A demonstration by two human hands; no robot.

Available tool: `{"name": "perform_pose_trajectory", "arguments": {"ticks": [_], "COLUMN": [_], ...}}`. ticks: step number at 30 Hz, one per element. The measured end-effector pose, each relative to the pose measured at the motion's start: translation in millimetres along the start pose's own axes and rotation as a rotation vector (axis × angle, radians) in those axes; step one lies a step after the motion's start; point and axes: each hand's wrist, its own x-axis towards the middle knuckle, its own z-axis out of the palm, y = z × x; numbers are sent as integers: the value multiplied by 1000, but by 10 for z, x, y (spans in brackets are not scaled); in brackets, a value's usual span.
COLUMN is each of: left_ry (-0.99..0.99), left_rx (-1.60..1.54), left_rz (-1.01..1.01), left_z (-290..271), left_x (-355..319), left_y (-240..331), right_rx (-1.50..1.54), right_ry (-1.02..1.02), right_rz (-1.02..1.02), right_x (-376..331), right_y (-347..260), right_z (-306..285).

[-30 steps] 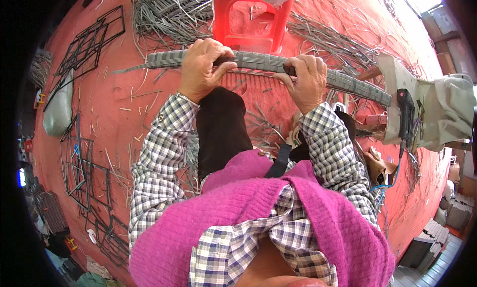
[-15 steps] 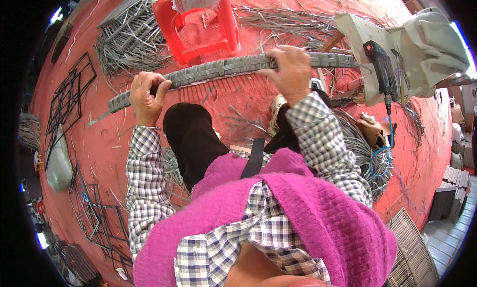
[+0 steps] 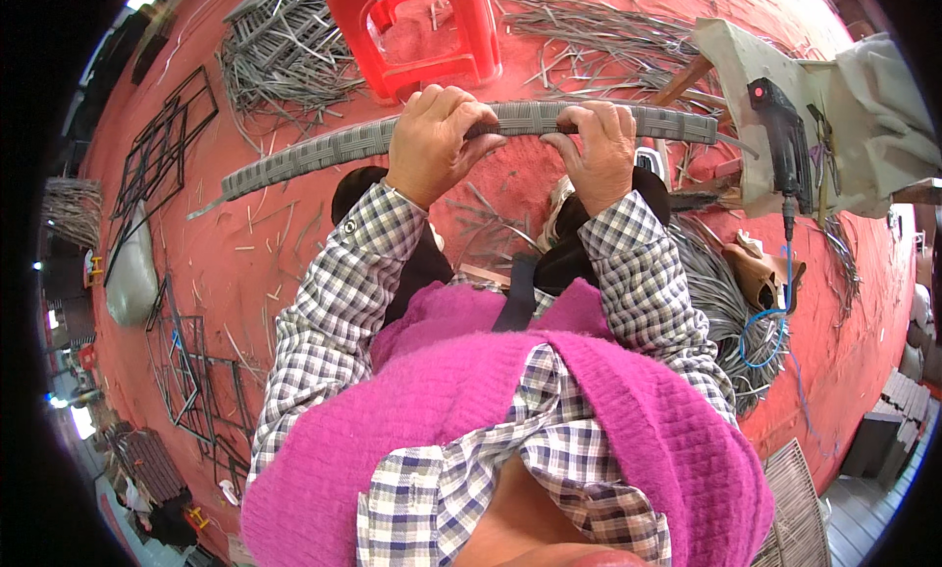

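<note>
A long, slightly curved bar wrapped in woven grey strips (image 3: 334,153) spans the space in front of me, with a loose strip end poking out at each tip. My left hand (image 3: 437,145) is closed on it left of the middle, fingers over the far side and thumb on the near edge. A short way to the right, my right hand (image 3: 597,153) pinches the same bar, its thumb also at the near edge. Between the two hands a short stretch of weave shows. The bar's far side is hidden under my fingers.
Beyond the bar stands a red plastic stool (image 3: 422,67). Grey strips lie heaped at the back left (image 3: 285,57) and right (image 3: 599,47). A black power driver (image 3: 780,140) hangs on a cloth-draped stand (image 3: 731,62) at right. Black metal frames (image 3: 162,155) lie on the red floor (image 3: 285,263) at left.
My left hand has slid rightward along the bar, from near its left end to near the middle. My right hand stays gripping about the same part. The view has shifted a little.
</note>
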Motion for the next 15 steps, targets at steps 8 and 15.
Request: {"name": "perform_pose_trajectory", "arguments": {"ticks": [8,15], "left_ry": [-16,18], "left_rx": [8,53], "left_rz": [-35,-27], "left_z": [17,58], "left_x": [-23,-35], "left_y": [30,70], "right_rx": [-143,-121], "right_ry": [30,38], "right_rz": [-30,20], "right_x": [-82,-141], "right_y": [263,559], "right_z": [-255,-501]}}
